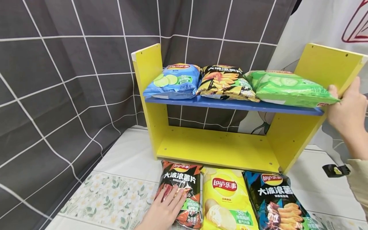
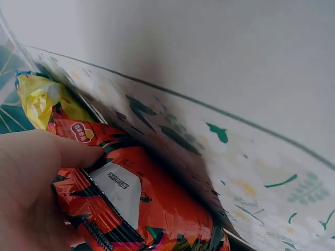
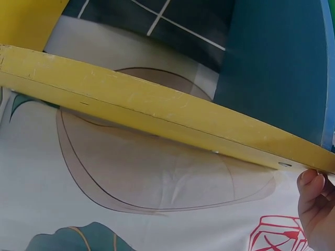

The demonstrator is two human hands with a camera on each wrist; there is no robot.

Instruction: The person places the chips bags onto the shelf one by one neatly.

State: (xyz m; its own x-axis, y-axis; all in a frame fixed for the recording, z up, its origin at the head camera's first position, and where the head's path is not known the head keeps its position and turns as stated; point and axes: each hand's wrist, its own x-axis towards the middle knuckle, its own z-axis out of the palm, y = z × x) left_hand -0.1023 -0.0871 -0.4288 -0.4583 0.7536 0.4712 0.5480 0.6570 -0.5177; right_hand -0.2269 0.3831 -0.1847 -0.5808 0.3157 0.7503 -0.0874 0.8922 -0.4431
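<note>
Red chip bag [image 1: 191,190] and yellow shelf unit [image 1: 215,145], one hand each.
The left grip [image 1: 166,207] pinches the bag, which lies on the worktop [image 1: 126,156] beside a yellow bag [image 1: 228,203]; the right grip [image 1: 349,110] clasps the side panel [image 1: 322,65] near a green bag [image 1: 290,89].

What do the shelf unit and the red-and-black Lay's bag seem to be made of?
Shelf unit: probably painted wood or board, satin finish; scuffs suggest paint.
Red-and-black Lay's bag: likely shiny plastic film; creases and highlights suggest it.
</note>
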